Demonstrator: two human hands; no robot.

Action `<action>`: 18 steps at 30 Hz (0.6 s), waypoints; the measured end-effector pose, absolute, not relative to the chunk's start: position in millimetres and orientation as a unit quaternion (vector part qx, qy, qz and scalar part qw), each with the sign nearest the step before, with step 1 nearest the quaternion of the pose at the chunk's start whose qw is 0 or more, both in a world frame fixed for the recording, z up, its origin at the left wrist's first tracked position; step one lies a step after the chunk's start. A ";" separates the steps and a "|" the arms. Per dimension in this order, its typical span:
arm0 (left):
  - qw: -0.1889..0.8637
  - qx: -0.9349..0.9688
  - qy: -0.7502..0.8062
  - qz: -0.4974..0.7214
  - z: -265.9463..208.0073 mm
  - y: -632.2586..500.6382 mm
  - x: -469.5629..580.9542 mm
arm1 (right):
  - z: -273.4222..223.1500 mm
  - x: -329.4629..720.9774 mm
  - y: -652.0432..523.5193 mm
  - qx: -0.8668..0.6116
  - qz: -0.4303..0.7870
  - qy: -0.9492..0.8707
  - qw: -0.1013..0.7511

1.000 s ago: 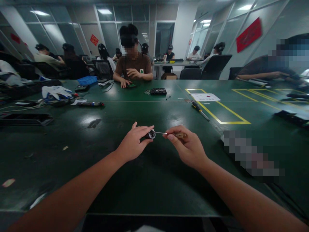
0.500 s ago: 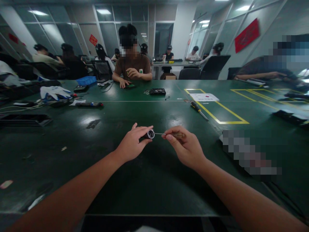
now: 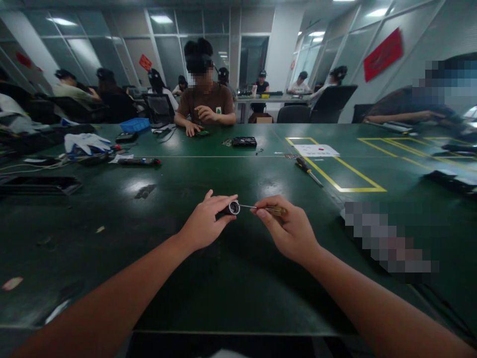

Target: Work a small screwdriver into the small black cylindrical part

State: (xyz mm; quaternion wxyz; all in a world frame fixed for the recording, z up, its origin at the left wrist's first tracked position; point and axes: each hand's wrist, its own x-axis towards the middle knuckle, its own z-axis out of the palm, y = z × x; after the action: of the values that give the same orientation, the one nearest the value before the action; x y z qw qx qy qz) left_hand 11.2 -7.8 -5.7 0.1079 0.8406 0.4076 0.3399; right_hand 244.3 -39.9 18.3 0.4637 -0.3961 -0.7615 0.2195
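Note:
My left hand is closed around a short black tube that looks like a flashlight body. Its round end has a silvery rim and faces right, toward my other hand; the rest lies hidden under my fingers. A thin screwdriver with a translucent yellow-brown handle is pinched in my right hand. The metal shaft points left, and its tip is at the tube's rim; whether it touches or reaches inside I cannot tell. Both hands are above the green table.
Ahead to the right lies a yellow-and-black screwdriver beside a white sheet. A black box-shaped part sits farther back. White gloves, a pen-like tool and a blue bin are on the left. A co-worker sits opposite.
The whole view has shifted very slightly. Both hands keep the same grip, and the screwdriver stays at the end of the tube.

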 end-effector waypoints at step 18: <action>0.115 0.839 0.406 0.342 -5.0 -6.6 10.5 | 19.6 246.9 -42.5 -0.401 0.193 -0.765 0.465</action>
State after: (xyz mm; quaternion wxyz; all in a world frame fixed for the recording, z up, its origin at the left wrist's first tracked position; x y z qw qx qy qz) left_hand 10.5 -6.6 -5.0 0.1152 0.8393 0.4063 0.3424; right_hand 246.9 -42.5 19.6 0.4650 -0.4015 -0.7651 0.1931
